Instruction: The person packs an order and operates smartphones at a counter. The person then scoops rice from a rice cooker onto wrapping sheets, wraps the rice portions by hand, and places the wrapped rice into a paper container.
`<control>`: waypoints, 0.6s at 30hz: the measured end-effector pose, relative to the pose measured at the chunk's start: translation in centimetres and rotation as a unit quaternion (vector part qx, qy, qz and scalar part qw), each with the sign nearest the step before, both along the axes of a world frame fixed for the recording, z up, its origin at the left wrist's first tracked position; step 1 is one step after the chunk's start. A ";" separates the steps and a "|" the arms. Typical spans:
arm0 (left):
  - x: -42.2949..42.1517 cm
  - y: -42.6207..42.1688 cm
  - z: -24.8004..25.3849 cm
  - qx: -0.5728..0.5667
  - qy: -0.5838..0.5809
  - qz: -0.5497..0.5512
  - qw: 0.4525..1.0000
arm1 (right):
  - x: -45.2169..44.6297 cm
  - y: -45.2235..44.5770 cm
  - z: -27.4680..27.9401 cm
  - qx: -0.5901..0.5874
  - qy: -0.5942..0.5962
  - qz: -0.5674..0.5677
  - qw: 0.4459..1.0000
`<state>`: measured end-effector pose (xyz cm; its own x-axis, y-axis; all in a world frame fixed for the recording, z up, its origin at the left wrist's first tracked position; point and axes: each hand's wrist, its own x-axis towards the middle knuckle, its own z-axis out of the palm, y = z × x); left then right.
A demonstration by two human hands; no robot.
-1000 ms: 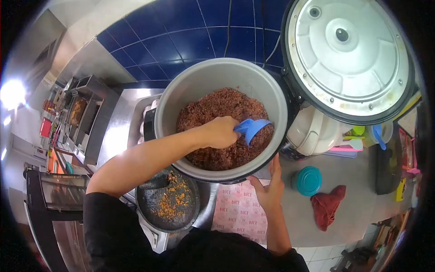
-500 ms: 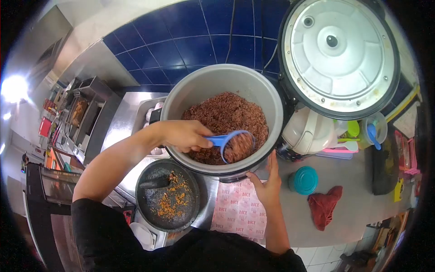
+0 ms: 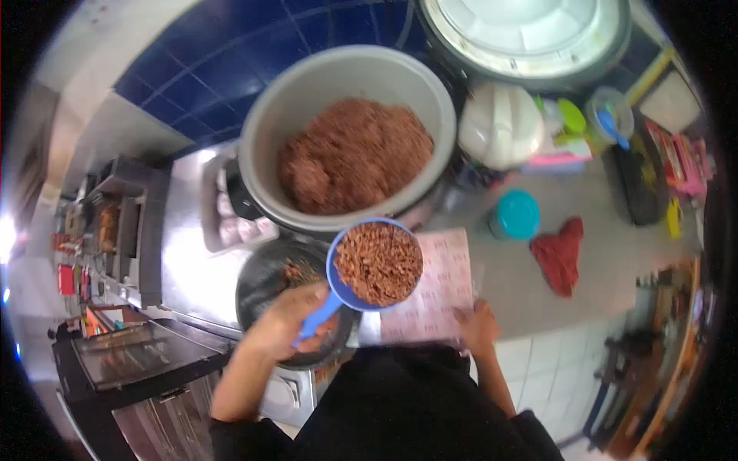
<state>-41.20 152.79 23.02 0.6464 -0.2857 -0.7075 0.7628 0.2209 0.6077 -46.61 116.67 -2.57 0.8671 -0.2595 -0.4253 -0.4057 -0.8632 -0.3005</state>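
My left hand [image 3: 288, 323] is closed around the handle of a blue scoop [image 3: 320, 316]. The round cup of the scoop is full of reddish-brown cooked rice [image 3: 379, 263] and is held above the counter, in front of the big pot. More of this rice [image 3: 357, 157] fills the bottom of the grey rice cooker pot [image 3: 257, 115]. Under and beside the scoop lies pink printed wrapping paper [image 3: 442, 288]. My right hand [image 3: 478, 326] pinches the right edge of that paper near the counter's front, its fingers slightly blurred.
A dark stone mortar [image 3: 257, 280] stands partly behind the scoop and left hand. The cooker's lid [image 3: 530, 38] is raised at the back right. On the steel counter [image 3: 492, 284] are a teal-lidded container [image 3: 516, 215], a red cloth [image 3: 560, 257] and a black case [image 3: 642, 184].
My left hand has lifted the scoop out of the pot, full of rice, towards my body. My right hand has gone from the pot's rim to the paper's edge. The view has shifted.
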 end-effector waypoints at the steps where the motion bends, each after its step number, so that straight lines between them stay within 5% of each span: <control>1: -2.1 -1.2 -2.7 -0.050 0.018 0.016 0.998 | -0.7 0.6 -1.5 -0.016 -0.026 -0.015 0.999; 3: -5.0 -4.1 -8.8 -0.147 0.032 0.041 0.988 | -1.1 1.2 -1.8 -0.039 -0.041 -0.032 0.998; 6: -8.0 -8.0 -18.7 -0.076 0.030 0.090 0.993 | -0.1 0.8 -0.9 0.034 -0.023 -0.034 0.999; 8: -8.8 -9.6 -23.0 0.097 -0.032 0.061 0.993 | 0.2 0.0 -0.8 0.262 -0.106 -0.039 0.959; 9: -9.0 -10.5 -24.3 0.096 -0.031 0.069 0.992 | 0.2 -0.1 -0.7 0.261 -0.104 -0.031 0.959; 11: -9.3 -12.0 -26.2 0.376 -0.296 0.031 0.878 | 0.0 0.1 -0.7 0.294 -0.130 -0.043 0.946; 12: -9.3 -12.6 -26.8 0.499 -0.389 0.026 0.774 | -0.1 0.2 -0.7 0.296 -0.125 -0.040 0.946; 18: -11.6 -16.6 -26.4 0.634 -0.402 -0.188 0.633 | 0.5 0.7 -0.2 0.321 -0.139 -0.033 0.936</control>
